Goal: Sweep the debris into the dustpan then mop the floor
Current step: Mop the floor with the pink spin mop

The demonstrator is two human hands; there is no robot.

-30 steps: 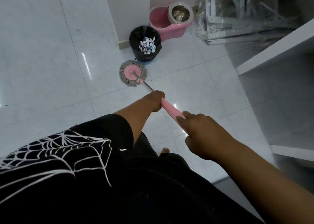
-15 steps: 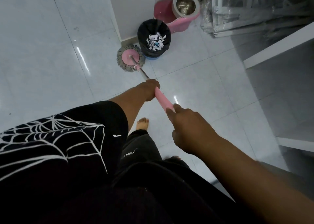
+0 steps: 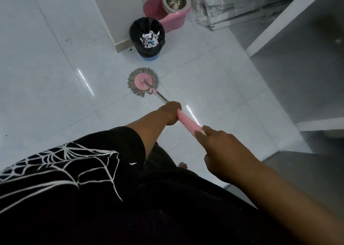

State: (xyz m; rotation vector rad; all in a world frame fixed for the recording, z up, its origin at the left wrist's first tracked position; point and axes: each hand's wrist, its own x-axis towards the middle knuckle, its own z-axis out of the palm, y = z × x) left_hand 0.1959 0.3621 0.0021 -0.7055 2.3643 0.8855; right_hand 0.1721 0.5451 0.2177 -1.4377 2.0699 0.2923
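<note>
Rocking a black sleeve (image 3: 61, 185) with white spiderweb print, holding a pink handle (image 3: 188, 121), pink-and-grey mop head (image 3: 142, 82) past the left hand (image 3: 170, 112).

Handle (image 3: 188, 121): the stretch under the left hand (image 3: 170, 112) is hidden, and the top end is hidden behind the right hand (image 3: 223, 155). Left fingers out of sight beneath handle. Right forearm cut by edge at 4 o'clock. Foot (image 3: 182, 165): toes only, rest under trousers. Bin (image 3: 149, 52): scraps inside too small to identify. Rack (image 3: 223, 8) at 1 o'clock: cut by top edge, blurred through plastic wrap. Speck (image 3: 130, 49) at bin's 9 o'clock: unidentifiable.
</note>
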